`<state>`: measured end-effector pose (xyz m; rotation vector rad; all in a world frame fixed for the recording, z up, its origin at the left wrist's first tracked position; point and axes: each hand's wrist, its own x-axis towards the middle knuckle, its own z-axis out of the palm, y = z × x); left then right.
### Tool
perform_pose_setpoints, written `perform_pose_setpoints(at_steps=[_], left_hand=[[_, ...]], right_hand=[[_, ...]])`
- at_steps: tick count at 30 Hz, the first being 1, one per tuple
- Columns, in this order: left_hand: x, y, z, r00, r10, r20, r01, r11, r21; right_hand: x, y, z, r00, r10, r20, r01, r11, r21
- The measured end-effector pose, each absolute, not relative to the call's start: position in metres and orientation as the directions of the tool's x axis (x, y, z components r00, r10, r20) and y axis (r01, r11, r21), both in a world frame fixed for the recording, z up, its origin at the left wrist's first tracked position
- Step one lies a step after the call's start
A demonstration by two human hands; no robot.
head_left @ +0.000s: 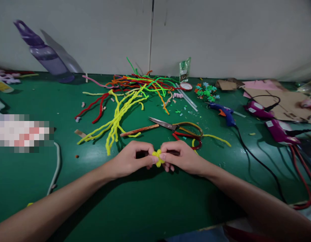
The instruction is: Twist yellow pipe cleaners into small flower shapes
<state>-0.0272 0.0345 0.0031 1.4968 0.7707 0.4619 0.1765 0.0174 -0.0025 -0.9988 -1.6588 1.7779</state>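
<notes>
My left hand (135, 157) and my right hand (179, 156) meet over the green table (135, 201), fingers curled. Between their fingertips they pinch a small yellow pipe-cleaner flower (158, 157), looped into petals. Just beyond my hands lie scissors (168, 125) with coloured handles and a brown stick (139, 130). A bundle of yellow pipe cleaners (117, 119) lies to the left of them. Farther back is a tangle of orange, green and red pipe cleaners (142, 82).
A blue glue gun (224, 113) and two purple glue guns (257, 109) (280, 131) lie at the right with cables trailing forward. Cardboard (286, 99) is at the far right. A purple bottle (46, 55) leans at the back left. A white cord (56, 168) runs at left.
</notes>
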Motion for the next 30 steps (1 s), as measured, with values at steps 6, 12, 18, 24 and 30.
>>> perform_pose_setpoints(at_steps=[6, 12, 18, 24, 30], left_hand=[[-0.0254, 0.0341, 0.0027, 0.666, 0.73, -0.151, 0.236, -0.015, 0.972], [-0.0248, 0.0325, 0.0022, 0.614, 0.786, -0.075, 0.192, -0.056, 0.98], [-0.025, 0.0315, 0.0031, 0.603, 0.797, -0.041, 0.154, -0.065, 0.986], [-0.0261, 0.0323, 0.0042, 0.609, 0.79, -0.072, 0.196, -0.062, 0.979], [-0.0277, 0.0327, 0.0037, 0.633, 0.77, -0.082, 0.256, -0.108, 0.961]], right_hand=[[0.173, 0.0129, -0.0046, -0.556, 0.819, -0.145, 0.093, -0.113, -0.989], [0.1711, 0.0126, -0.0016, -0.502, 0.859, -0.101, 0.061, -0.081, -0.995], [0.1731, 0.0147, 0.0025, -0.49, 0.868, -0.08, 0.052, -0.063, -0.997], [0.175, 0.017, 0.0026, -0.575, 0.81, -0.111, 0.082, -0.078, -0.994], [0.1769, 0.0175, 0.0023, -0.6, 0.777, -0.19, 0.172, -0.107, -0.979]])
